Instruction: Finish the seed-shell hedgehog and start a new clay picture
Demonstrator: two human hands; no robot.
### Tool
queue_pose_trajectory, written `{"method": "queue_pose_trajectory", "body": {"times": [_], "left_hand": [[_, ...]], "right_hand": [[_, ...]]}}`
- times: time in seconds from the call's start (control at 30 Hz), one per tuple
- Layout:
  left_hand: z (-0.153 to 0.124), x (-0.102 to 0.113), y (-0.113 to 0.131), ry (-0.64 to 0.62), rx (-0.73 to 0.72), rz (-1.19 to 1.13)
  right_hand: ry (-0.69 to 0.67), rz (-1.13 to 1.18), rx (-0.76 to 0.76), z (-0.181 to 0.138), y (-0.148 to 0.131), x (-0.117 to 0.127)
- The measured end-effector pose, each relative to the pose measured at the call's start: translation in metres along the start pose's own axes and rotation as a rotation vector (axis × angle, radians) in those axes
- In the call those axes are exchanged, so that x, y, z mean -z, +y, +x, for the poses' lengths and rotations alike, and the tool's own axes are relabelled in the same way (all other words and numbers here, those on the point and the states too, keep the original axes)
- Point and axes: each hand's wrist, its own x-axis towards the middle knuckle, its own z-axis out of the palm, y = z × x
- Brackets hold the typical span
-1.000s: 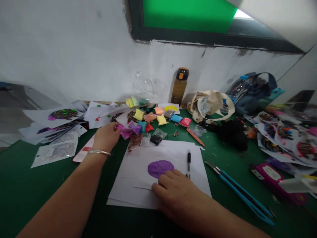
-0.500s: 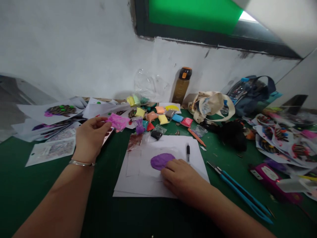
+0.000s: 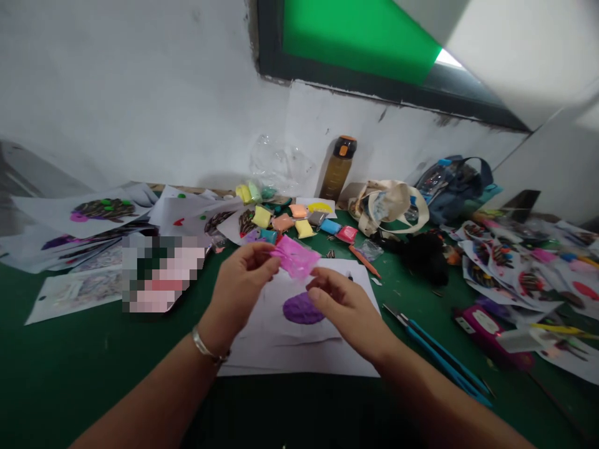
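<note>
My left hand (image 3: 246, 277) pinches a small pink clay packet (image 3: 297, 258) by its left end, holding it up over the white papers. At the packet's right edge is my right hand (image 3: 349, 305), thumb and fingers curved and apart; whether the fingertips touch the plastic I cannot tell. Below, a flattened purple oval of clay (image 3: 302, 309) lies on a clear sheet on the white paper (image 3: 299, 358), its right end partly hidden by my right hand. A black pen (image 3: 350, 275) is mostly covered behind that hand.
Several coloured clay packets (image 3: 305, 229) lie behind the papers. Beyond stand a brown bottle (image 3: 337, 171) and a cream cloth bag (image 3: 388, 202). Blue-handled tweezers (image 3: 444, 355) and a magenta device (image 3: 493, 337) lie right; decorated sheets (image 3: 93, 215) are piled left.
My left hand has carried the pink packet rightward to above the papers. My right hand has lifted off the purple clay and come up beside the packet. The view has shifted slightly.
</note>
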Motion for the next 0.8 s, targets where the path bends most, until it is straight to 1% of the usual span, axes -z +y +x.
{"method": "queue_pose_trajectory", "body": {"times": [0.07, 0.13, 0.2, 0.3, 0.37, 0.4, 0.47, 0.53, 0.6, 0.67, 0.7, 0.8], "left_hand": [[-0.010, -0.011, -0.002, -0.075, 0.015, 0.025], [-0.016, -0.016, -0.003, -0.154, 0.044, 0.009], [-0.017, -0.016, -0.004, -0.177, 0.063, 0.001], [-0.013, -0.013, -0.003, -0.184, 0.084, -0.002], [-0.011, -0.010, -0.004, -0.247, 0.122, 0.000], [-0.010, -0.010, -0.005, -0.280, 0.140, 0.002], [-0.009, -0.009, -0.007, -0.321, 0.161, 0.009], [-0.010, -0.009, -0.010, -0.328, 0.171, 0.014], [-0.010, -0.010, -0.011, -0.336, 0.194, 0.013], [-0.011, -0.011, -0.011, -0.360, 0.225, -0.005], [-0.011, -0.011, -0.010, -0.377, 0.238, -0.016], [-0.013, -0.013, -0.008, -0.456, 0.260, -0.022]], "right_hand": [[0.071, 0.191, -0.001, 0.004, 0.004, -0.008], [0.120, 0.294, -0.031, 0.008, 0.008, -0.010], [0.098, 0.302, -0.056, 0.010, 0.009, -0.007], [-0.042, 0.235, -0.054, 0.013, 0.007, 0.003], [-0.107, 0.209, -0.070, 0.015, 0.007, 0.007], [-0.114, 0.212, -0.083, 0.015, 0.008, 0.007], [-0.096, 0.246, -0.116, 0.015, 0.012, 0.005], [-0.084, 0.318, -0.144, 0.013, 0.018, 0.002], [-0.110, 0.392, -0.159, 0.011, 0.024, 0.001], [-0.124, 0.417, -0.156, 0.010, 0.027, 0.004], [-0.106, 0.410, -0.150, 0.010, 0.028, 0.005], [0.005, 0.381, -0.115, 0.010, 0.029, 0.011]]}}
